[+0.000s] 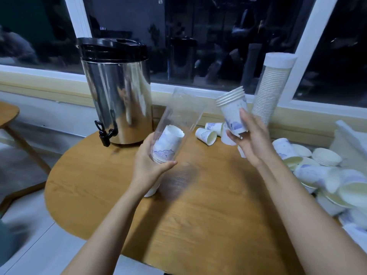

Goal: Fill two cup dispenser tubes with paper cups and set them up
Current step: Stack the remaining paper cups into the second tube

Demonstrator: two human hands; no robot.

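The clear plastic dispenser tube (179,124), tilted above the round wooden table (198,215) in our left hand (148,165) wrapped round its base, looks light and slippery, while our right hand (246,139) pinches a crushable stack of white-and-blue paper cups (233,110) low down.

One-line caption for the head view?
Left hand tilts clear tube; right hand brings cup stack.

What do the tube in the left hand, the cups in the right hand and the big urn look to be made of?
Tube: clear, glossy plastic, probably; the cups inside show through it.
Stacked cups: matte white paper with blue print and rolled rims.
Urn: polished steel, mirror-like reflections; lid and tap look like black plastic.
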